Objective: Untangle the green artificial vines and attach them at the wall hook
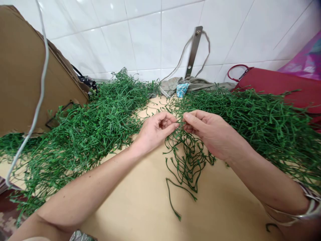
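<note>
My left hand (157,129) is closed in a pinch, thumb against fingertips, above the middle of the table. Facing it from the right, my right hand (210,132) also pinches, its fingertips a little apart from the left ones. Both seem to grip a thin green plastic stem, though little of it shows against the green behind. Just below the hands lies a small heap of bent green stems (187,164) with tufted ends. One loose stem (169,194) lies nearest to me on the table.
Large piles of green stems spread on the left (100,124) and the right (271,120) of the table (130,204). Behind stand a small cup (182,89) with blue and white bits, a metal bracket (194,50) and a red bag (271,82). A cardboard box (32,73) and white cable (41,90) are left.
</note>
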A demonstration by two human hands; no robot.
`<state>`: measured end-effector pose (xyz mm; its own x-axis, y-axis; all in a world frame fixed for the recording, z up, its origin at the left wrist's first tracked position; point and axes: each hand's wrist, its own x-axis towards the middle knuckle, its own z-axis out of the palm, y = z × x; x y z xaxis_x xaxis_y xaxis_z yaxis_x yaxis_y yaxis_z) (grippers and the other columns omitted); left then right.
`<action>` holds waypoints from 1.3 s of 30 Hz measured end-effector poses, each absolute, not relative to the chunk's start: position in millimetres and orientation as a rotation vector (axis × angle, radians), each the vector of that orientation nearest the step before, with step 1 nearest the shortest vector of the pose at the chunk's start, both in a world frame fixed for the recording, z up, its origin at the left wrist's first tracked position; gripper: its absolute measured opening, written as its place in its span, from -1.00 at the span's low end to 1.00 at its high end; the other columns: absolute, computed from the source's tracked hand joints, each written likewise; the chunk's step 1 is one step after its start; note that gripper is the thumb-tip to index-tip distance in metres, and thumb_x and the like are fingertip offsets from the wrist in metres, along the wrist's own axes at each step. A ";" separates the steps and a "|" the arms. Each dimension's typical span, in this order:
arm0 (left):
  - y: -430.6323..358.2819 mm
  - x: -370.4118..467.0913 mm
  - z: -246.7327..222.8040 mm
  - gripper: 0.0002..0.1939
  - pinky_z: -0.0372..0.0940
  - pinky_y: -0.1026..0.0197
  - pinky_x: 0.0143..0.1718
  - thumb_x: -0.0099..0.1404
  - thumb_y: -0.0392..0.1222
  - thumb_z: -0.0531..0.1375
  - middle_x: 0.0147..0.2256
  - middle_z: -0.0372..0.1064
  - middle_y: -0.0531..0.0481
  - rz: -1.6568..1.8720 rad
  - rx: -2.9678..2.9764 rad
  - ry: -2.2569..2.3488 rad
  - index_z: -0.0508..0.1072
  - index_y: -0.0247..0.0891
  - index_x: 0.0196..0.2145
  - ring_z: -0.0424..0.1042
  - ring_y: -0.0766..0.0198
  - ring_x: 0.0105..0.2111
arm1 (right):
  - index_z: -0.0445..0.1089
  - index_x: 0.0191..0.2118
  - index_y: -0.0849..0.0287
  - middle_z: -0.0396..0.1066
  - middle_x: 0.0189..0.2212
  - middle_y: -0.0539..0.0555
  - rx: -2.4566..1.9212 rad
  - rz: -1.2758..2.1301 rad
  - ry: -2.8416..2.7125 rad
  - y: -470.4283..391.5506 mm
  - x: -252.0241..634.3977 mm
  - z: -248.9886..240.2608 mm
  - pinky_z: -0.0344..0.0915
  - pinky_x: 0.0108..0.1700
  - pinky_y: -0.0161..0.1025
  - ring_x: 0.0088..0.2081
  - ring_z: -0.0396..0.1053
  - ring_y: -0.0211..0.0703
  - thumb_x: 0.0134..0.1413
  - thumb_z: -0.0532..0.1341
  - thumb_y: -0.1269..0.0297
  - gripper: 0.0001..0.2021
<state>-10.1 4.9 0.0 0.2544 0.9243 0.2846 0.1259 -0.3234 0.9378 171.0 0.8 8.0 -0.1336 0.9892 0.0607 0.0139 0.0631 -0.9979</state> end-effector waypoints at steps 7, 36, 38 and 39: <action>3.0 -12.8 2.6 -0.98 0.08 0.27 -0.35 0.27 -0.26 0.29 -0.43 0.31 0.06 1.209 1.862 1.029 0.53 -0.24 -0.34 0.24 0.33 -0.40 | 0.37 -0.35 0.10 0.44 -0.46 -0.05 -1.118 1.297 -1.461 3.0 176.7 3.4 0.28 -0.40 -0.30 -0.42 0.34 -0.25 -0.12 0.43 0.16 -0.73; 1.5 -13.6 5.2 -0.91 0.11 0.28 -0.35 0.34 -0.20 0.24 -0.48 0.22 0.12 1.131 2.254 1.056 0.47 -0.25 -0.32 0.21 0.36 -0.44 | 0.56 -0.38 0.13 0.50 -0.45 0.02 -1.289 1.092 -1.684 0.4 186.2 20.3 0.27 -0.38 -0.25 -0.41 0.36 -0.19 -0.10 0.41 -0.10 -0.64; 2.5 -13.6 3.4 -0.88 0.14 0.28 -0.34 0.36 -0.17 0.24 -0.47 0.24 0.10 1.103 2.245 1.040 0.46 -0.25 -0.33 0.23 0.35 -0.43 | 0.55 -0.40 0.13 0.50 -0.45 0.01 -1.260 1.104 -1.684 0.2 185.9 19.7 0.29 -0.36 -0.26 -0.41 0.37 -0.20 -0.10 0.41 -0.06 -0.67; 3.2 -13.6 2.2 -0.85 0.14 0.27 -0.33 0.37 -0.14 0.23 -0.46 0.26 0.09 1.088 2.224 1.031 0.46 -0.25 -0.33 0.24 0.35 -0.42 | 0.54 -0.41 0.13 0.50 -0.45 0.01 -1.259 1.099 -1.689 0.2 185.9 19.6 0.30 -0.34 -0.26 -0.41 0.37 -0.21 -0.10 0.41 -0.03 -0.69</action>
